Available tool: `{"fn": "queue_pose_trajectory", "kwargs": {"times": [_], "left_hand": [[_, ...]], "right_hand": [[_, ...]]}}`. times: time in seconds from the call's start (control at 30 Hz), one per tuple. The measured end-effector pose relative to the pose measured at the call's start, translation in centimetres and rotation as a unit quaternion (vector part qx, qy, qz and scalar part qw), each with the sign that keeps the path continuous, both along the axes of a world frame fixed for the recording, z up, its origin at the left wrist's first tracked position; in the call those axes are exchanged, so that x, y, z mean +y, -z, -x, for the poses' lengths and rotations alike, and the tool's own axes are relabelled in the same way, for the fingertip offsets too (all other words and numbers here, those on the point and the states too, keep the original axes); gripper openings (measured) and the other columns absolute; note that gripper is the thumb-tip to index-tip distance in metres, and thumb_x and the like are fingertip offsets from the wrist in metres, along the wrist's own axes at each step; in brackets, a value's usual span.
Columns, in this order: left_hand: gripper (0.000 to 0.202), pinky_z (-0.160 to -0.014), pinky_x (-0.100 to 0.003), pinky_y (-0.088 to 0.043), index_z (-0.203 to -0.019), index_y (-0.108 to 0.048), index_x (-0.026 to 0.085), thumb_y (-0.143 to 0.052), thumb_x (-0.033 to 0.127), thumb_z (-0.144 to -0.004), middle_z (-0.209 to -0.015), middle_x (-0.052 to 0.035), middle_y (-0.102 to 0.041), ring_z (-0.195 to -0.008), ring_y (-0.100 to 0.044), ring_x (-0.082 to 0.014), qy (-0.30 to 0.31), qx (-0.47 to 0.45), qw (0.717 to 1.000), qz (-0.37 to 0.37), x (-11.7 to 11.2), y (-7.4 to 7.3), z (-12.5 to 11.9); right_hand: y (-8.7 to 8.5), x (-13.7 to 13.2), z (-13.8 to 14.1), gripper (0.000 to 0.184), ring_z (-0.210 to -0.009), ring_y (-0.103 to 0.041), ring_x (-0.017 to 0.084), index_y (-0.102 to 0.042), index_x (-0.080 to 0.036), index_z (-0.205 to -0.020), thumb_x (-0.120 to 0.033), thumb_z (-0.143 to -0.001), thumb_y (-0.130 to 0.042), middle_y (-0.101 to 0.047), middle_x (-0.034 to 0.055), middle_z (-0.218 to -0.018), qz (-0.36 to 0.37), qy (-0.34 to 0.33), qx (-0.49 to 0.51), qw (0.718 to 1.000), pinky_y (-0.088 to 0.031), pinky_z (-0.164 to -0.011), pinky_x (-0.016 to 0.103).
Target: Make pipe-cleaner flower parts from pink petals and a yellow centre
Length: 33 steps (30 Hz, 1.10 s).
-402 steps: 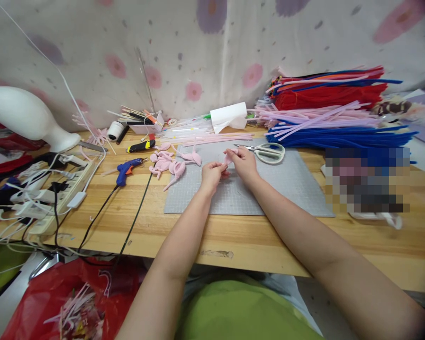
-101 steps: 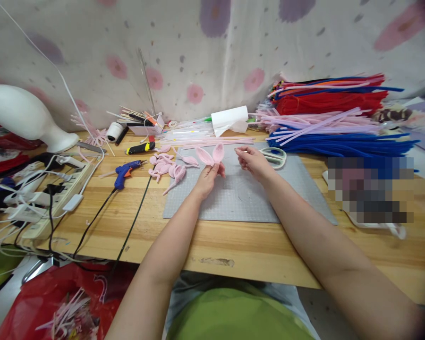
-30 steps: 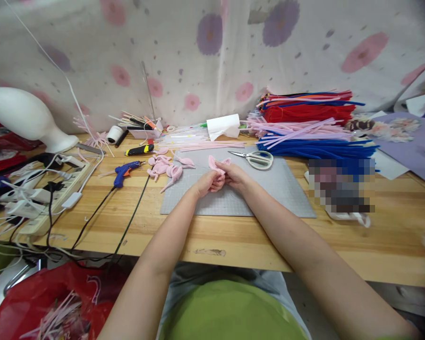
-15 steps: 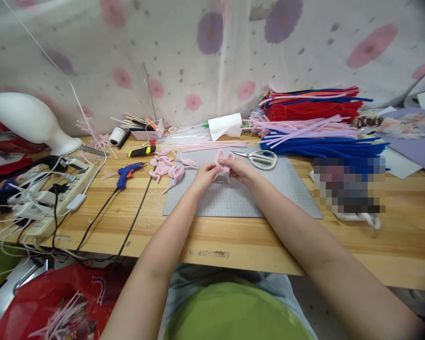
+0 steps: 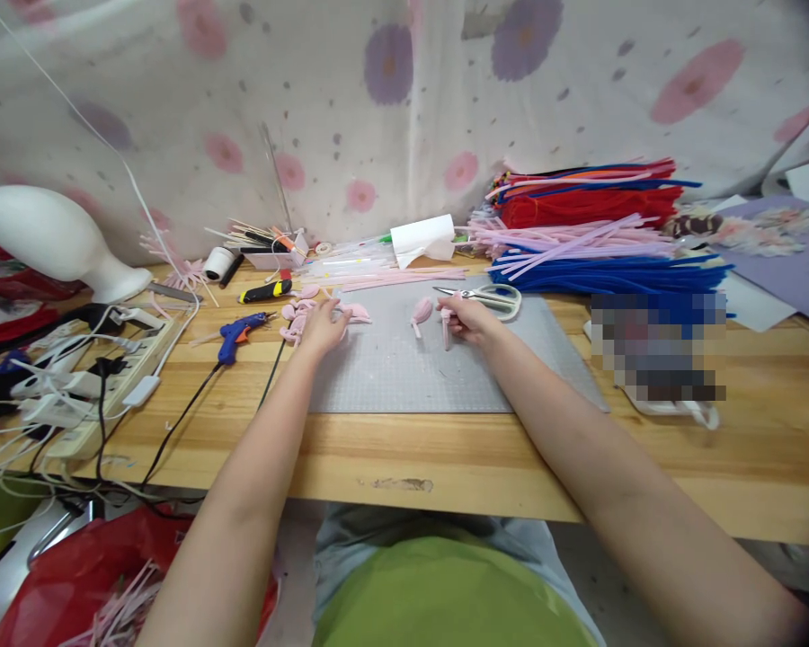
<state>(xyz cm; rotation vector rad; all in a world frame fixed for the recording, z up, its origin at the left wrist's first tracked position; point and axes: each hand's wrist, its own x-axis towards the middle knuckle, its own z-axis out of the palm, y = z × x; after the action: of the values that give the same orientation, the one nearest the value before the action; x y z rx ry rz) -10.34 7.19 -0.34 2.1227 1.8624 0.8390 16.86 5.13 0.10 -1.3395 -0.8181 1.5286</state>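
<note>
My right hand [image 5: 470,318] is closed on a pink pipe-cleaner petal [image 5: 446,334], its stem hanging down over the grey cutting mat [image 5: 404,377]. A second pink petal piece [image 5: 421,313] lies alone on the mat, left of that hand. Over at the mat's left edge, my left hand [image 5: 324,329] reaches onto a pile of pink pipe-cleaner shapes [image 5: 292,328], its fingers apart and partly covering them. Scissors with pale handles [image 5: 505,303] rest on the mat just behind my right hand.
A blue glue gun [image 5: 235,338] and a yellow-black cutter [image 5: 265,290] lie to the left, near a cable-filled power strip [image 5: 111,386]. Bundles of blue pipe cleaners [image 5: 607,271], pink ones and red ones are stacked at the back right. A white foam head [image 5: 47,234] lies far left.
My hands were together over the mat, both on pink pieces. They have parted: one petal now lies on the mat, and my left hand has moved left to the pile.
</note>
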Motion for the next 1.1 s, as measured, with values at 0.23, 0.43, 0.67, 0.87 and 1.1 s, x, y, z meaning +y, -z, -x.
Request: {"fn": "queue_pose_trajectory", "kwargs": {"times": [0.23,0.43,0.67,0.87,1.1], "left_hand": [[0.039,-0.104,-0.041,-0.026,-0.111,-0.054,0.017,-0.053,0.03,-0.074,-0.129,-0.0129,-0.044,-0.124,-0.036,-0.0246,-0.058,-0.037,0.997,-0.029,-0.8,1.1,-5.1],[0.035,-0.1,-0.035,-0.033,-0.109,-0.053,0.017,-0.051,0.027,-0.075,-0.122,-0.0104,-0.05,-0.118,-0.043,-0.0193,-0.016,-0.203,0.979,-0.005,0.9,0.7,-9.0],[0.04,-0.103,-0.031,-0.03,-0.115,-0.048,0.016,-0.048,0.023,-0.076,-0.129,-0.0101,-0.043,-0.124,-0.036,-0.0169,-0.008,-0.182,0.982,-0.048,0.6,-0.7,-6.8],[0.035,-0.106,-0.046,-0.017,-0.107,-0.056,0.016,-0.051,0.022,-0.073,-0.132,-0.0127,-0.039,-0.127,-0.027,-0.0297,-0.146,0.021,0.986,-0.073,0.6,-0.6,-0.1],[0.037,-0.106,-0.049,-0.017,-0.111,-0.055,0.018,-0.047,0.033,-0.078,-0.134,-0.0118,-0.041,-0.127,-0.03,-0.0271,-0.053,0.068,0.993,-0.078,-1.5,-0.4,-3.5]], "right_hand": [[0.4,-0.4,0.8,0.057,-0.041,-0.042,0.006,-0.04,-0.022,-0.113,-0.038,-0.065,-0.066,-0.059,0.001,-0.077,-0.056,0.009,-0.126,0.99,-0.038,-0.039,0.022],[1.4,-1.5,2.2,0.104,-0.102,-0.052,0.026,-0.027,-0.019,-0.134,-0.038,-0.045,-0.077,-0.041,0.0162,-0.127,-0.24,-0.077,-0.383,0.889,-0.042,-0.086,0.039],[2.4,-1.8,2.2,0.06,-0.1,-0.052,0.025,-0.039,-0.018,-0.128,-0.025,-0.07,-0.054,-0.043,0.0145,-0.122,-0.31,0.042,-0.459,0.832,-0.042,-0.085,0.039],[3.2,-1.6,2.0,0.05,-0.093,-0.053,0.023,-0.047,-0.018,-0.119,-0.027,-0.07,-0.054,-0.05,0.0128,-0.115,-0.313,0.079,-0.46,0.828,-0.041,-0.086,0.04],[2.5,-2.6,3.2,0.053,-0.115,-0.043,0.021,-0.042,-0.016,-0.123,-0.02,-0.071,-0.05,-0.047,0.013,-0.122,-0.449,-0.089,-0.382,0.803,-0.036,-0.097,0.037]]}}
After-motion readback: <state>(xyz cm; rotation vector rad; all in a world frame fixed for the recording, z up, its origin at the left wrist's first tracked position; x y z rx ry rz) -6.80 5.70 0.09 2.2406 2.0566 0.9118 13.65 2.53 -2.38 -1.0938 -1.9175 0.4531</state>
